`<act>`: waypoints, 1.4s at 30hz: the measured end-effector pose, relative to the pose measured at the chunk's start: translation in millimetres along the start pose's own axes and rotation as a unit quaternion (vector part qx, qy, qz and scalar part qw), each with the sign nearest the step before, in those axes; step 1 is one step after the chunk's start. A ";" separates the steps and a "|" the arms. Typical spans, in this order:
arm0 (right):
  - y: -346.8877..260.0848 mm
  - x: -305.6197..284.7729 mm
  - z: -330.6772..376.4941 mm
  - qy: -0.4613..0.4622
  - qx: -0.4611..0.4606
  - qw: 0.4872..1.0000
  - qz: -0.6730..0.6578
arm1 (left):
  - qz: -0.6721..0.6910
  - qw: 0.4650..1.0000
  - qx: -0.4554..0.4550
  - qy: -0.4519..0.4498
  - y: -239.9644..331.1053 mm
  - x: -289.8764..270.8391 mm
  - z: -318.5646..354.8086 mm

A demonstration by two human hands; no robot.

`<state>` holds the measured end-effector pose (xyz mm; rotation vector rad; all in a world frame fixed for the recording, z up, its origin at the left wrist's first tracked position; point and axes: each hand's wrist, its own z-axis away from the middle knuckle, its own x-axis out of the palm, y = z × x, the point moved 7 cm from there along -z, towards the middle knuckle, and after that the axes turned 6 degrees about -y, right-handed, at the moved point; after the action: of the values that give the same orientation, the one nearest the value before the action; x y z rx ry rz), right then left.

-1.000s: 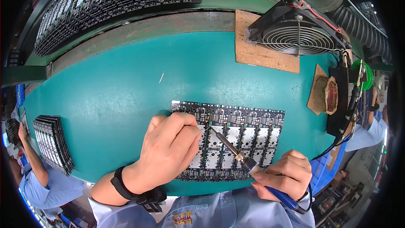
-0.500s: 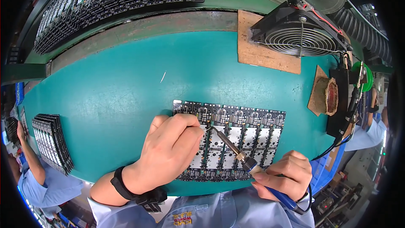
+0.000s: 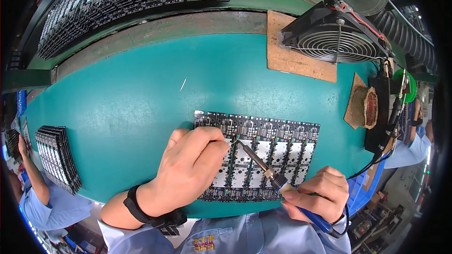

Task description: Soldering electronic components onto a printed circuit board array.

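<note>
Metal-tipped soldering iron [image 3: 263, 167] gripped in right hand [image 3: 316, 195]; left hand [image 3: 190, 164] pinches over gridded circuit panel [image 3: 282, 148].

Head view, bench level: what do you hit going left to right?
Stack of black boards → left hand → soldering iron → right hand → brown sponge holder → green solder spool.

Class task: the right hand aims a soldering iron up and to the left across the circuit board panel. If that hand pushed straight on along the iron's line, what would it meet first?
Probably the left hand: the soldering iron held by the right hand has its tip right by the left fingertips over the circuit board panel. Whether the tip touches the panel is unclear.
</note>
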<state>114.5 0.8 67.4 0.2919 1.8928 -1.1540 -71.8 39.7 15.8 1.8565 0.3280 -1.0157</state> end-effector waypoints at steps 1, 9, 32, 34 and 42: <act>-0.2 0.1 0.4 0.000 0.000 1.000 0.000 | -0.002 1.000 0.000 -0.001 0.3 -0.8 0.0; 0.9 -0.8 3.4 -0.006 0.006 1.000 0.019 | -0.025 0.994 -0.013 0.105 1.2 -13.1 5.9; -5.3 -2.0 2.3 0.023 -0.006 1.000 -0.010 | -0.002 1.000 -0.028 -0.010 -0.5 1.4 3.3; -4.7 -1.0 1.2 0.018 -0.008 1.000 -0.010 | -0.001 1.000 -0.030 -0.008 -1.3 1.0 4.0; -5.7 -0.7 -0.2 0.026 -0.012 1.000 0.010 | -0.011 1.000 -0.021 -0.016 -0.4 2.2 3.2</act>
<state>111.4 -1.9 71.4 0.3295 1.9426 -1.1204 -72.3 36.8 13.2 1.8000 0.3489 -1.0447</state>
